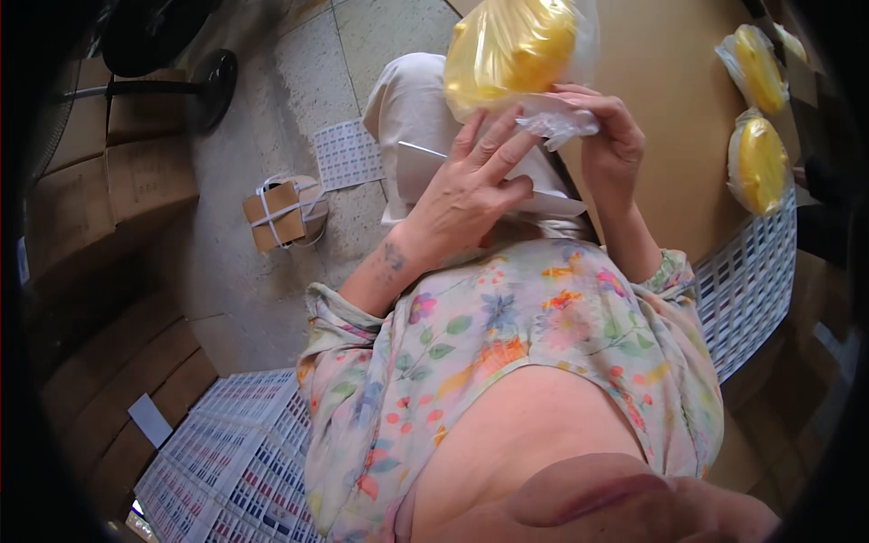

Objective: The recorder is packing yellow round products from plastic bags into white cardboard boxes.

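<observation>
A clear plastic bag [584,41] with a glossy yellow rounded item [529,54] inside is in front of me at the top of the view. My right hand [613,136] pinches the bag's crumpled end between bent fingers and thumb. From the left, my left hand [471,181] reaches to the bag with its fingers stretched out and apart, the tips touching its near edge. The left thumb stands away from the bag. Beneath that hand lies a white sheet [418,166] over my lap; whether the hand grips it is hidden.
On the brown tabletop [665,100] at right sit two bagged yellow items [760,167]. White lattice baskets [747,285] stand at right and lower left. Left are cardboard boxes [149,181] and a fan stand [213,90]. On the floor lie a printed sheet [348,156] and strapped cardboard [276,217].
</observation>
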{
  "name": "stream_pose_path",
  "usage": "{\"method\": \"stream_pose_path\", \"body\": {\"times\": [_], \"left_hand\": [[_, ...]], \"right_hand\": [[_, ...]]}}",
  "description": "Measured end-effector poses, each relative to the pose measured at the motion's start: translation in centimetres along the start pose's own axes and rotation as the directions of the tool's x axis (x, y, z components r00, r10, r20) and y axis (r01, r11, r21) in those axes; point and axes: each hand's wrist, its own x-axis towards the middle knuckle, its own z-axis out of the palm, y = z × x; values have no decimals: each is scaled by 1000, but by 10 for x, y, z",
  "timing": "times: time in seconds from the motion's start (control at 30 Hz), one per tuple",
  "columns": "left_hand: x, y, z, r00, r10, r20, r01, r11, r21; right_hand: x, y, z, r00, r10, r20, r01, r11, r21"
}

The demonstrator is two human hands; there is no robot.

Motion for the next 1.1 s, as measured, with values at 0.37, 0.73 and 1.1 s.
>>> {"method": "stream_pose_path", "body": {"times": [0.37,0.73,1.1], "left_hand": [[23,-31,33,986,25,165,-41,995,95],[30,-6,11,922,156,354,-168,986,2],[58,-29,-5,925,84,370,-108,993,45]], "right_hand": [[-45,-27,-69,917,313,247,-164,861,-481],[51,21,-69,888,16,460,359,601,-714],[88,58,-65,989,-108,98,146,730,-667]]}}
